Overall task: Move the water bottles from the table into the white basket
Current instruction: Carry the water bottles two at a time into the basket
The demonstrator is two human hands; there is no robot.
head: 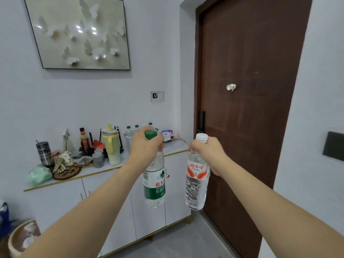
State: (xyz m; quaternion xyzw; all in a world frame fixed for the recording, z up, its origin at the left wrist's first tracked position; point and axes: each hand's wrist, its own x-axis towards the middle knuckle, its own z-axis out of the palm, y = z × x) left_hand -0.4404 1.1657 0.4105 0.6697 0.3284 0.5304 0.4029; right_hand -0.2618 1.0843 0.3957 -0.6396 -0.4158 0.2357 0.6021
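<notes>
My left hand [144, 146] grips the neck of a green-capped, green-labelled water bottle [154, 183], which hangs upright in the air. My right hand [208, 151] grips the neck of a white-capped, red-labelled water bottle [196, 185], also held upright. Both bottles hang in front of the white cabinet. Behind my left hand, on the cabinet top, stands a white basket [128, 135] with several green-capped bottles [136, 127] in it; my hand hides most of the basket.
The white cabinet top [104, 169] carries a yellow-green jug [111, 146], a metal tumbler [43, 153], a sauce bottle [84, 139], a green wipes pack [38, 175] and other clutter. A brown door [247, 108] stands to the right. A framed picture hangs above.
</notes>
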